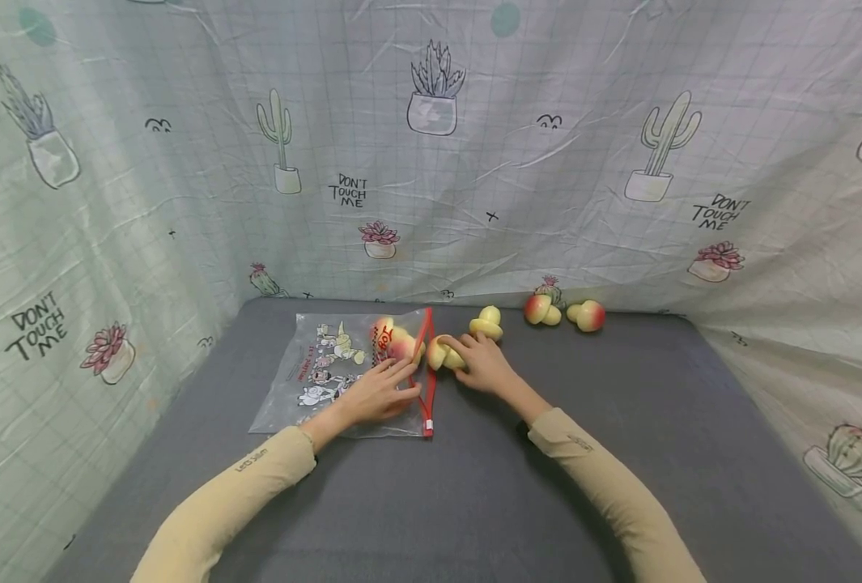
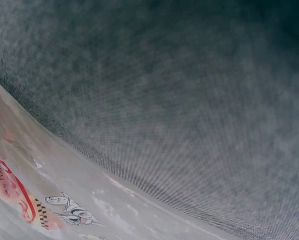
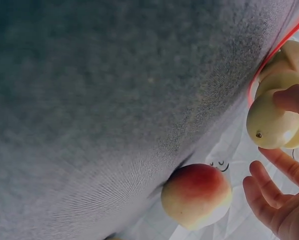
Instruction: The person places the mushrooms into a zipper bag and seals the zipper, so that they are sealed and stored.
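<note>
A clear zip bag (image 1: 285, 409) with red edging and cartoon prints lies flat, its mouth facing right. Toy mushrooms (image 1: 394, 340) with red and pale yellow colouring show through it near the mouth. My left hand (image 1: 380, 393) pinches the bag's upper layer at the mouth, where the red edge bends toward the fingers. At the opening, my right hand (image 1: 485, 364) grips a pale yellow toy mushroom (image 1: 439, 354); in the right wrist view the thumb presses on this mushroom (image 3: 269, 122) from above. The left wrist view shows the bag (image 2: 124, 200) but no fingers.
Just beyond the right hand stands a yellow toy mushroom (image 1: 486, 322). Two red and yellow mushrooms, one (image 1: 540, 309) left of the other (image 1: 587, 316), lie by the back edge of the grey table (image 1: 416, 510). A printed curtain (image 1: 474, 243) hangs behind and along both sides.
</note>
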`<move>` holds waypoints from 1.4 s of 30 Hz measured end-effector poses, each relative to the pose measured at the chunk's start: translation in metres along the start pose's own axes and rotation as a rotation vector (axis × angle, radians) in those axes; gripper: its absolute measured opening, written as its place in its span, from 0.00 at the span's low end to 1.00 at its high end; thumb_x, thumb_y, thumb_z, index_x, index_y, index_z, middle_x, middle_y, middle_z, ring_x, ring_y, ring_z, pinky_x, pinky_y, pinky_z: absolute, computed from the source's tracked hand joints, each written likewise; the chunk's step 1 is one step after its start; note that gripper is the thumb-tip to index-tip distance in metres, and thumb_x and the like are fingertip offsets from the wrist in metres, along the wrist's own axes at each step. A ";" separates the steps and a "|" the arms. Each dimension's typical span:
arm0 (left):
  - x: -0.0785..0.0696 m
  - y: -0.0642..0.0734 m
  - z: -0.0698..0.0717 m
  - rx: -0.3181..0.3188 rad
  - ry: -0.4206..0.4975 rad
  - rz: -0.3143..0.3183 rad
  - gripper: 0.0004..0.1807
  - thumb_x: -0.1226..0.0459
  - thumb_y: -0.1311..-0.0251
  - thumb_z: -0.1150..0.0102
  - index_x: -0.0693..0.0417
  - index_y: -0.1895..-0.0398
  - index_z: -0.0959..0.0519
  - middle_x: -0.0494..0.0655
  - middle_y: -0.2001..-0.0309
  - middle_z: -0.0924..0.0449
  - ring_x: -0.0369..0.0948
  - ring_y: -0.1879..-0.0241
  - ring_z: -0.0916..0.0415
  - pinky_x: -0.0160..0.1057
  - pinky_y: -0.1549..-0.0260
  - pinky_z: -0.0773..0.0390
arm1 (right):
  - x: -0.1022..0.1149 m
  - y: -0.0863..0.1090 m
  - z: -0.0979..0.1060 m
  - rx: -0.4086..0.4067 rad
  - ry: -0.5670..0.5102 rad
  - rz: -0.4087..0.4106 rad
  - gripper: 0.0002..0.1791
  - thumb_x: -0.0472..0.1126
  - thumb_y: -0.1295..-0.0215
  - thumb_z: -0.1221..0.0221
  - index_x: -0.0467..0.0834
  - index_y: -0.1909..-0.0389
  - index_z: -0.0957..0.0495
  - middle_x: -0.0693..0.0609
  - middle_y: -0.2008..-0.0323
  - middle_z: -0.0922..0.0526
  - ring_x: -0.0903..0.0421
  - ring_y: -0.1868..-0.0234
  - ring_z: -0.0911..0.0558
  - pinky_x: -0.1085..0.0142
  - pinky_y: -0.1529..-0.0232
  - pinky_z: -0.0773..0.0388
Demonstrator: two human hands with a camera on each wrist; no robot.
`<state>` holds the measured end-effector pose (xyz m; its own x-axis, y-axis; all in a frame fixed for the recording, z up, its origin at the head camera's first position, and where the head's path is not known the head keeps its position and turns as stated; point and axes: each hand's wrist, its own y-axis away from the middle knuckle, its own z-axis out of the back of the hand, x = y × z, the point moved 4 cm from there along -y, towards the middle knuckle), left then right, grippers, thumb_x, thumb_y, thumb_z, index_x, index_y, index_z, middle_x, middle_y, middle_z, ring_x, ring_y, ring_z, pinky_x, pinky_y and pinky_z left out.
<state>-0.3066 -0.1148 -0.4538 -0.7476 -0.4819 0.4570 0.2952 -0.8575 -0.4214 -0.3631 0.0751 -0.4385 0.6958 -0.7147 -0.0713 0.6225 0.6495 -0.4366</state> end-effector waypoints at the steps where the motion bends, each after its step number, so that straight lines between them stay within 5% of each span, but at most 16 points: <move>1: 0.000 0.000 0.000 -0.001 0.002 0.001 0.15 0.54 0.50 0.42 0.41 0.58 0.27 0.54 0.49 0.25 0.48 0.44 0.31 0.47 0.51 0.28 | 0.000 -0.001 0.000 0.001 -0.001 0.000 0.33 0.43 0.53 0.38 0.52 0.42 0.35 0.49 0.67 0.26 0.50 0.68 0.29 0.59 0.70 0.31; 24: 0.001 -0.003 -0.001 0.025 0.019 -0.001 0.15 0.55 0.51 0.42 0.43 0.58 0.27 0.54 0.49 0.26 0.49 0.43 0.32 0.47 0.50 0.29 | 0.007 -0.015 -0.008 -0.020 0.089 0.019 0.32 0.43 0.53 0.39 0.54 0.42 0.35 0.50 0.68 0.28 0.51 0.68 0.32 0.62 0.72 0.34; 36: 0.000 -0.002 0.000 0.002 0.023 -0.009 0.15 0.55 0.51 0.41 0.43 0.59 0.27 0.55 0.49 0.25 0.49 0.45 0.30 0.47 0.51 0.28 | 0.014 -0.018 -0.015 0.019 0.141 0.012 0.34 0.51 0.49 0.39 0.48 0.40 0.37 0.46 0.63 0.26 0.50 0.65 0.30 0.61 0.70 0.30; 42: -0.002 -0.001 -0.001 -0.001 0.022 -0.004 0.15 0.55 0.51 0.41 0.43 0.59 0.27 0.55 0.49 0.25 0.49 0.45 0.30 0.47 0.51 0.28 | 0.017 -0.015 -0.012 0.073 0.099 0.008 0.40 0.45 0.52 0.36 0.45 0.37 0.41 0.45 0.59 0.26 0.48 0.62 0.29 0.59 0.67 0.29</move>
<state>-0.3062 -0.1130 -0.4550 -0.7616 -0.4742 0.4417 0.2916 -0.8595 -0.4199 -0.3652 0.0505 -0.4440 0.6642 -0.7292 -0.1645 0.6440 0.6700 -0.3692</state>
